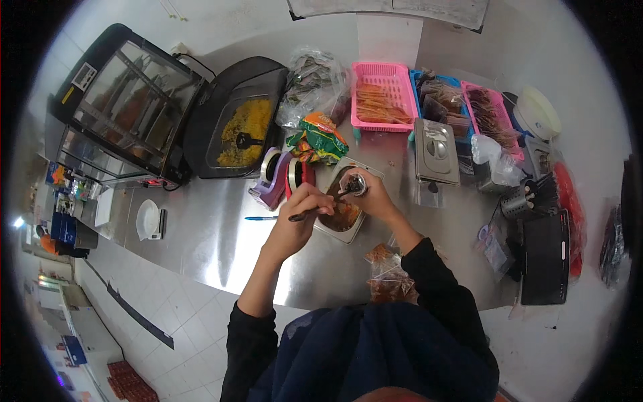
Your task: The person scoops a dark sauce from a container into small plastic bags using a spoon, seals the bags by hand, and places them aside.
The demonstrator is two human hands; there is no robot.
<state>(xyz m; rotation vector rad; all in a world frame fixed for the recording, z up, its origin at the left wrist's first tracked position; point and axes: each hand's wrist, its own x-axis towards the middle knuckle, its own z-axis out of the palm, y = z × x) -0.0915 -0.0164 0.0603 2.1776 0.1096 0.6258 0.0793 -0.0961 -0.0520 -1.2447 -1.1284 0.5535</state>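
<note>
My left hand (297, 217) grips the dark handle of a spoon (299, 216), whose far end reaches the mouth of a small clear cup (354, 185). My right hand (376, 198) is wrapped around that cup, which has something dark inside. Both hands are above a rectangular stainless steel food pan (347, 238) with reddish-orange food in it. Close to my right forearm, clear plastic bags of reddish-brown food (392, 281) lie at the table's near edge. Beyond my left hand stand a purple tape dispenser (274, 183) and a red one (307, 176).
A blue pen (260, 218) and a small scale with a white bowl (148, 221) lie left. Behind are a black pan of yellow food (201, 145), a glass display warmer (130, 110), a green packet (321, 143) and a pink basket (384, 75). A lidded steel container (437, 151) and a tablet (545, 261) are right.
</note>
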